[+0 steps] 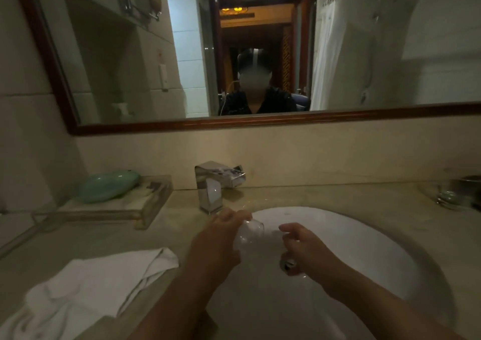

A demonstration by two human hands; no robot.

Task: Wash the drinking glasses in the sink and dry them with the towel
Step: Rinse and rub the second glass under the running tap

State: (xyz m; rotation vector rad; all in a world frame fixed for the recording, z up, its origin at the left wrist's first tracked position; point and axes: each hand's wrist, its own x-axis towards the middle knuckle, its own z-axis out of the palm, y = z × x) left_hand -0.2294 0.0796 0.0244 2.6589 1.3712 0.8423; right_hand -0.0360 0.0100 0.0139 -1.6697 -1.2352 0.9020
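— Crumpled white cloth towel (91, 282) lies nearest us on the beige stone surface (338, 196), left of the white oval sink (377, 235).
— Our left grip (218, 238) curls round a clear drinking glass (247, 233), tilted over the basin.
— Our right grip (302, 243) hangs just beside it, fingers loosely curled, holding nothing.
— We see another clear glass (449, 196) standing far right on the surface.

Dim bathroom, light coming across weak & yellowish. Wood-framed mirror (364, 53) running across the back wall, w/ a beige backsplash (312, 152) sitting just under it. Pale tiled wall (23, 105) closing in at left. Marble-look counter (364, 196) stretching L to R. Mirror reflecting an amber-lit doorway (255, 27), w/ a white curtain (328, 58) hanging just beside it on the R
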